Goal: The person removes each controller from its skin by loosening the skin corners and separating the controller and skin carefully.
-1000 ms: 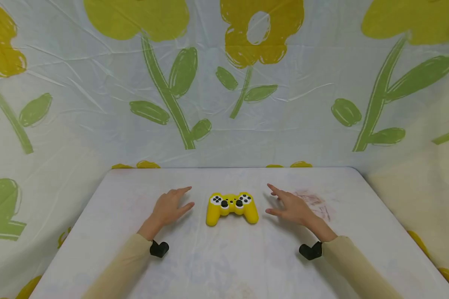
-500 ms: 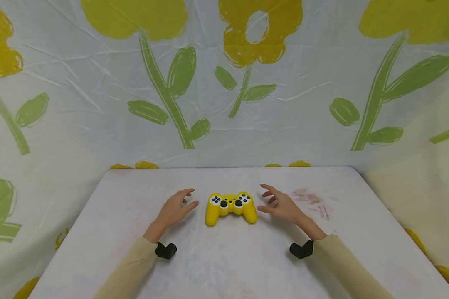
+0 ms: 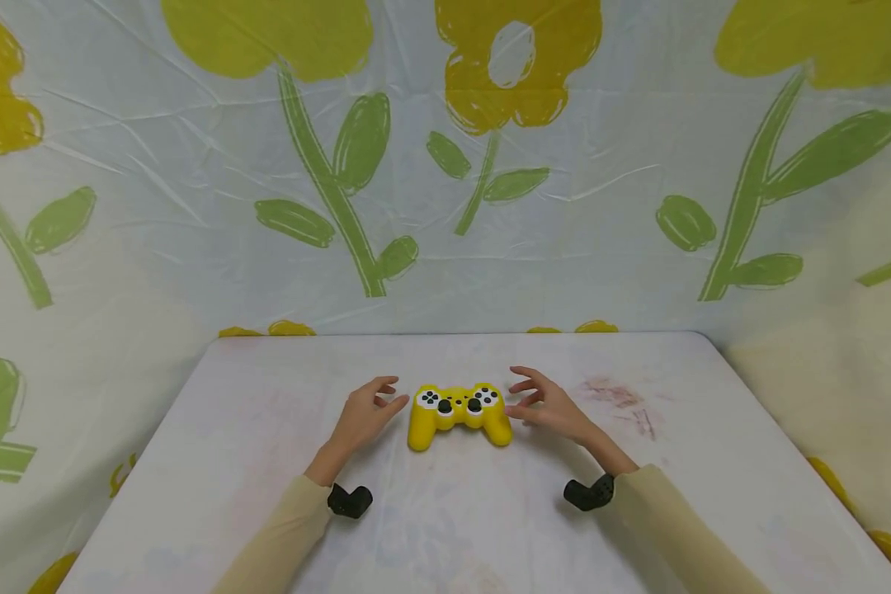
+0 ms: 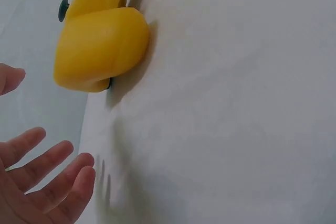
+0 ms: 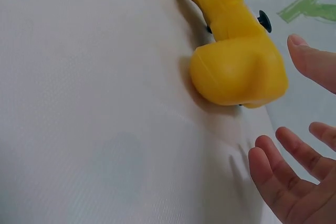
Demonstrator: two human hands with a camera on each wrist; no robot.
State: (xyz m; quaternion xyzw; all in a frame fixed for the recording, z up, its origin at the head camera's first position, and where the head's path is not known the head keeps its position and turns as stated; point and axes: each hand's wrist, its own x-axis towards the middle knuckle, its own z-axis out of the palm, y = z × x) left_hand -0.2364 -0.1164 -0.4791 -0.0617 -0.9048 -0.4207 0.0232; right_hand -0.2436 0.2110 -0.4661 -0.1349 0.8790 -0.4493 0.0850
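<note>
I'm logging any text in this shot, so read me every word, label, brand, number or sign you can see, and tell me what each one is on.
No readable text in any view.
Yellow game controller: its white button pads carry dark marks, too small to read as symbols; no brand shows.
Flower-print backdrop: drawings only, no lettering.
White table: faint reddish smudges, not writing.
Left hand and right hand: nothing written.

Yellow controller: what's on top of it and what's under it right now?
On top of the yellow controller: two black sticks and white button pads; no fingers are on it. The left hand and right hand flank it. It lies on the white table; its underside is hidden.
</note>
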